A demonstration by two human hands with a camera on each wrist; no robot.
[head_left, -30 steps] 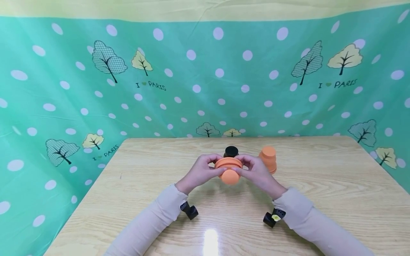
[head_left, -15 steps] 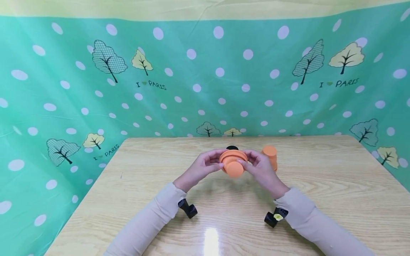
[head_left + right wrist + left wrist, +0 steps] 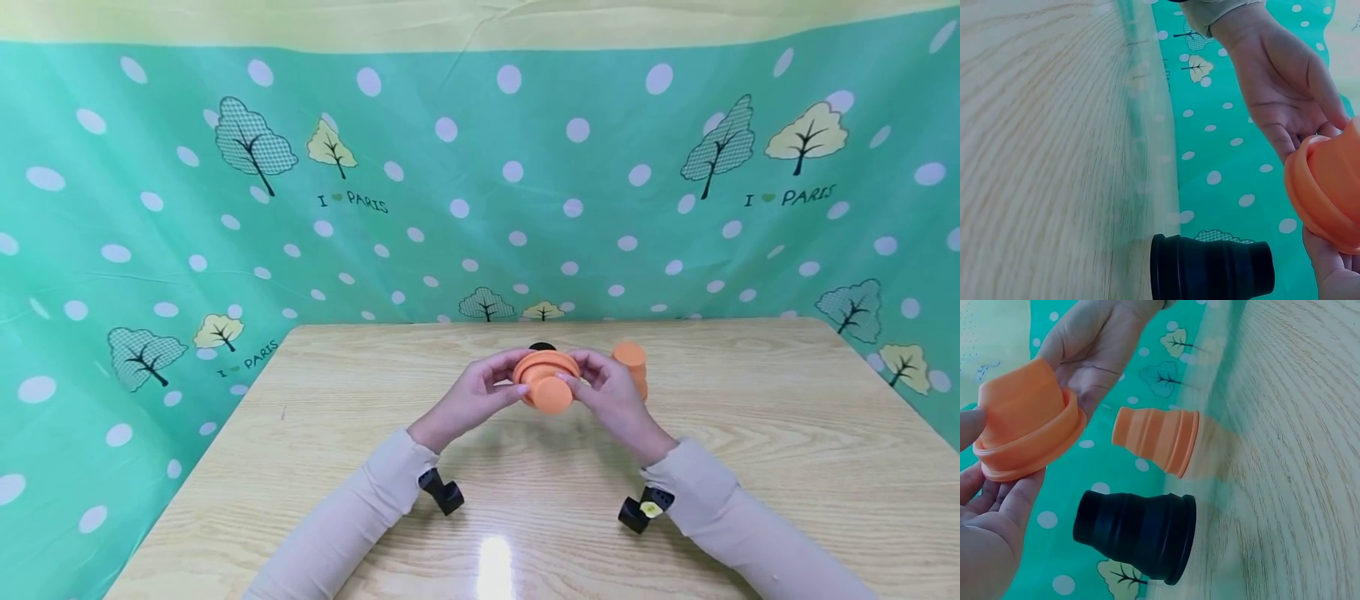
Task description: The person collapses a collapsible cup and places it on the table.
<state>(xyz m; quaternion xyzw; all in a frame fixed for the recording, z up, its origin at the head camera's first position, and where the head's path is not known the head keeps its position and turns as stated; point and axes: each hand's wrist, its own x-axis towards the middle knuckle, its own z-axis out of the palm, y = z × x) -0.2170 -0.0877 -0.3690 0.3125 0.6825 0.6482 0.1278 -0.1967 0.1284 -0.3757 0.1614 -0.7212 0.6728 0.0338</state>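
Observation:
Between both hands, above the table, an orange collapsible cup (image 3: 552, 395) is held with its narrow base facing the person. Its walls are partly folded, and the narrow section leans to one side within the wide rim. My left hand (image 3: 476, 392) pinches the left edge, thumb in front and fingers behind. On the opposite edge, my right hand (image 3: 615, 404) grips the rim with its thumb against the narrow section. In the left wrist view, a black ribbed cup (image 3: 1141, 531) and a second orange cup (image 3: 1157, 437) stand upside down on the table beyond the hands.
The wood-grain table (image 3: 337, 383) reaches back to a green dotted curtain (image 3: 420, 183). From the head, the black cup is mostly hidden behind the held cup, and the right hand partly covers the second orange cup. Small black wrist cameras (image 3: 444, 492) hang below the cuffs.
Both hands have lifted the orange cup slightly and tipped it. Its narrow section has gone from centred to leaning right, and the black cup is more covered. Little differs over the last half second.

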